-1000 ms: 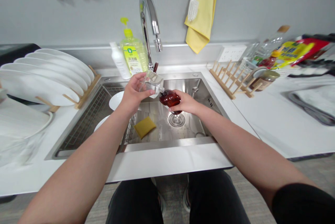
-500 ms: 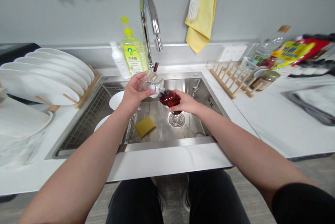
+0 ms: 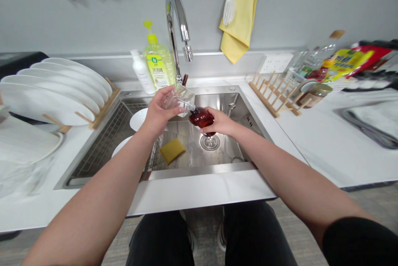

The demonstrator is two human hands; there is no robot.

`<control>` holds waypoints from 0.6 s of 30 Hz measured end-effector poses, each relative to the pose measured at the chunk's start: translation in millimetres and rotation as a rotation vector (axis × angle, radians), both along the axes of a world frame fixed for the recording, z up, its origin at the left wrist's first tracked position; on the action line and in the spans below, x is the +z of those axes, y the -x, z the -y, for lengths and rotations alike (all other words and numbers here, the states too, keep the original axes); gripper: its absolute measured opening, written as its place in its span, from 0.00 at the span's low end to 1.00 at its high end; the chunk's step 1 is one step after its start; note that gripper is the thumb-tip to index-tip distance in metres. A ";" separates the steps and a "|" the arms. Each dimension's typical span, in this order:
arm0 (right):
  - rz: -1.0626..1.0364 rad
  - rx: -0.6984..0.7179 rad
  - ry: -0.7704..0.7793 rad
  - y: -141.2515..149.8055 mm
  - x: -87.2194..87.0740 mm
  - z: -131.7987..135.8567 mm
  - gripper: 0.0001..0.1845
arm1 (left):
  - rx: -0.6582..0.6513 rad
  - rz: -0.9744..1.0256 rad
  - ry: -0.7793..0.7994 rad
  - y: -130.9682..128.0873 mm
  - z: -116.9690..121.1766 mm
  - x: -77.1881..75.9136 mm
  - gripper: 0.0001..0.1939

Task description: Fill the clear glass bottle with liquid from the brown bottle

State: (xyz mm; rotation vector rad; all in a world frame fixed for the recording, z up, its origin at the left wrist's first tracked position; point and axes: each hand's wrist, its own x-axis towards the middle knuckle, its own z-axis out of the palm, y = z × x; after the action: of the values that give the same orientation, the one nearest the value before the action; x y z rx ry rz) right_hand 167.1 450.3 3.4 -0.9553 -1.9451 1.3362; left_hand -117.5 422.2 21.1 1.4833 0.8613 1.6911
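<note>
Above the steel sink, my left hand is closed around a clear container, tilted with its narrow end toward the right. My right hand grips a dark red bottle, tipped so its neck points up and left. The container's narrow end and the bottle's neck meet or nearly meet; I cannot tell if they touch. Below them in the basin lie a yellow sponge and the round drain. White dishes sit in the wire rack at the sink's left, partly hidden by my left arm.
Behind the sink stand a chrome faucet, a green-labelled pump bottle and a white bottle. White plates fill a wooden rack at left. At right are another wooden rack and a jar. A yellow cloth hangs above.
The clear container's tilt seems very slightly altered, and a streak shows inside it now. Both hands keep nearly the same place and hold.
</note>
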 end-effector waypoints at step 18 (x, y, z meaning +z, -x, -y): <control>-0.028 0.018 0.002 1.6 -3.9 0.7 0.44 | -0.032 -0.008 -0.030 0.3 0.9 1.1 0.44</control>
State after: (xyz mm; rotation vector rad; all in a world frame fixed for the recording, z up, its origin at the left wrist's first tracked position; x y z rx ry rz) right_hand 165.5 449.6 -0.6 -0.9175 -1.9357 1.3546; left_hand -117.8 421.3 22.2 1.5172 0.8156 1.6829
